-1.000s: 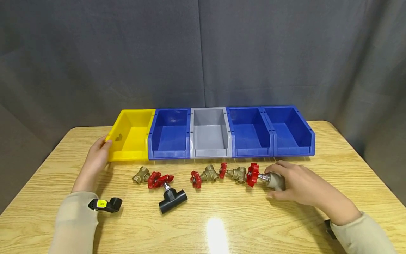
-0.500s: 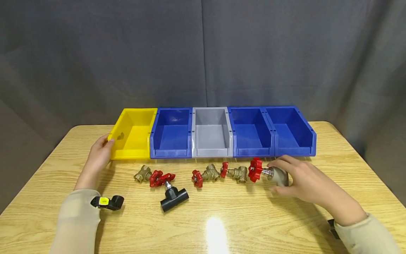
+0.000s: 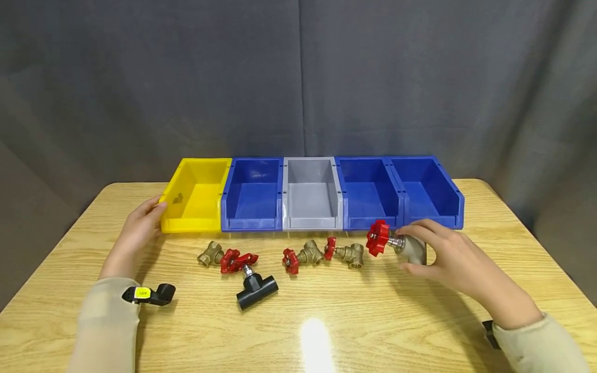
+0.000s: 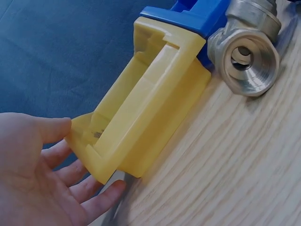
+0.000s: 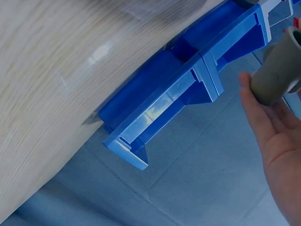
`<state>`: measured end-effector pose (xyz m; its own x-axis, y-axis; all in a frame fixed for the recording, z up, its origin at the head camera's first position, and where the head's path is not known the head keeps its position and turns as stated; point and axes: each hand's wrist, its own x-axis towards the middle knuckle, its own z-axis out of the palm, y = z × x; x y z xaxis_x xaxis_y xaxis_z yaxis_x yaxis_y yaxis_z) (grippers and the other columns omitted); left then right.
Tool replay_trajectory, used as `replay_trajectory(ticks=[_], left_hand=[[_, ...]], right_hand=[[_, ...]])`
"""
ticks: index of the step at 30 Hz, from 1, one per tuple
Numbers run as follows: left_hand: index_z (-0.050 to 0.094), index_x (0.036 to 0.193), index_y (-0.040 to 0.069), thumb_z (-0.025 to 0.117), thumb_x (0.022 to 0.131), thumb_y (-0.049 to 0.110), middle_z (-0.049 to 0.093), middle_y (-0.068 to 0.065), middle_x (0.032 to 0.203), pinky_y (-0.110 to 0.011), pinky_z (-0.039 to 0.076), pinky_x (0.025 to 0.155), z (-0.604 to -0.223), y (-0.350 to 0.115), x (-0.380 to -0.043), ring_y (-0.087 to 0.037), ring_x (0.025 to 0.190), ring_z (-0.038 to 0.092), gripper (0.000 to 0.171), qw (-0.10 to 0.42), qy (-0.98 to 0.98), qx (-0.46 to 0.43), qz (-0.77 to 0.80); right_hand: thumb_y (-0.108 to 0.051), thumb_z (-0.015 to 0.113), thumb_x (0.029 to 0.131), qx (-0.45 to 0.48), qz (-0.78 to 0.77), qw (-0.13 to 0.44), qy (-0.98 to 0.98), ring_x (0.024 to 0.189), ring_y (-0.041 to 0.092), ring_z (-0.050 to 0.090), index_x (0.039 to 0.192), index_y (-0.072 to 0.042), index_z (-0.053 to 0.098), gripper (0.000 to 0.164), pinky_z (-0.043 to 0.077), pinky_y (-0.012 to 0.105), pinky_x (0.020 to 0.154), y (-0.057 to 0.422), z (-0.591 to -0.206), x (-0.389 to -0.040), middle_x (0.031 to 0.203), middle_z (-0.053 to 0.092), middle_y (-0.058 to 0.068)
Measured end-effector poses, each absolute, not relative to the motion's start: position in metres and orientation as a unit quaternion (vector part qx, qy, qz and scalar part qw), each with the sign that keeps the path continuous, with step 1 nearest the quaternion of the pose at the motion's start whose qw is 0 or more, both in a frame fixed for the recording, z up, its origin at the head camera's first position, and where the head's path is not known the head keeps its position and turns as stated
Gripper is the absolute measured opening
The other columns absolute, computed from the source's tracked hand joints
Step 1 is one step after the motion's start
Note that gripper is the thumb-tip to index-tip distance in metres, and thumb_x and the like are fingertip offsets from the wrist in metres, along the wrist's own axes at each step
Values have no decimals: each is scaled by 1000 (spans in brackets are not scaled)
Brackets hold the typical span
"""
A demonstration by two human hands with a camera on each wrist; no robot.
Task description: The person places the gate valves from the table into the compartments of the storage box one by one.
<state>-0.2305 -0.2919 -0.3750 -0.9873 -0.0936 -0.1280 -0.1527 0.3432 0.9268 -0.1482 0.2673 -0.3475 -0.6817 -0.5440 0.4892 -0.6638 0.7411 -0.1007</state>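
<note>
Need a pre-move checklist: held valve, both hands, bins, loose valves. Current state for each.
1. Right hand holding the gray valve: ok, fingers around its body.
2. Gray valve off the table: ok, looks raised above its shadow.
3. Red handwheel clear of the second blue bin from the right: cannot tell, they overlap in the head view.
4. Row of bins upright, side by side: ok.
5. Left hand free: not ok, holds the yellow bin corner.
6. Black tee valve apart from the leftmost brass valve: cannot tell, they overlap in view.
</note>
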Motion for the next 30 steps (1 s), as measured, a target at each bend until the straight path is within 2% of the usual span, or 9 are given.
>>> replay_trajectory(ticks=[7, 12, 19, 23, 27, 30], left_hand=[[15, 158, 6, 35, 107, 42, 23, -23, 158, -37, 42, 98, -378, -296, -231, -35, 135, 35, 67, 19, 818, -76, 570], [14, 159, 6, 34, 107, 41, 22, -23, 159, -41, 41, 100, -377, -294, -231, -37, 137, 32, 65, 14, 818, -82, 570], [14, 159, 6, 34, 107, 42, 23, -25, 158, -53, 36, 108, -376, -294, -229, -40, 138, 31, 66, 5, 820, -83, 566], [15, 158, 5, 33, 107, 41, 23, -25, 158, -56, 33, 110, -376, -293, -229, -41, 139, 30, 66, 1, 824, -81, 561], [16, 158, 5, 33, 107, 41, 24, -26, 157, -55, 34, 109, -376, -293, -229, -41, 139, 31, 65, 2, 823, -76, 563], [17, 158, 5, 33, 107, 41, 26, -25, 156, -53, 37, 107, -375, -293, -229, -41, 138, 32, 65, 0, 822, -76, 564]], right_hand=[[-25, 89, 69, 306, 139, 242, -910, 83, 18, 64, 120, -15, 67, 57, 53, 38, 60, 269, -346, -147, 112, 64, 2], [-24, 91, 66, 286, 145, 271, -907, 82, 22, 65, 120, -15, 68, 59, 51, 39, 57, 270, -345, -146, 110, 65, 4], [-20, 91, 62, 265, 150, 311, -900, 80, 20, 65, 117, -15, 70, 59, 46, 30, 57, 273, -342, -148, 109, 66, 3], [-18, 91, 61, 247, 147, 321, -902, 86, 24, 66, 118, -13, 69, 62, 46, 33, 61, 277, -340, -149, 108, 68, 5], [-17, 93, 60, 229, 153, 327, -904, 82, 24, 64, 118, -12, 69, 63, 43, 28, 57, 280, -338, -152, 108, 68, 7], [-17, 93, 61, 204, 163, 328, -908, 79, 23, 62, 117, -11, 69, 62, 43, 28, 53, 279, -336, -153, 106, 68, 9]])
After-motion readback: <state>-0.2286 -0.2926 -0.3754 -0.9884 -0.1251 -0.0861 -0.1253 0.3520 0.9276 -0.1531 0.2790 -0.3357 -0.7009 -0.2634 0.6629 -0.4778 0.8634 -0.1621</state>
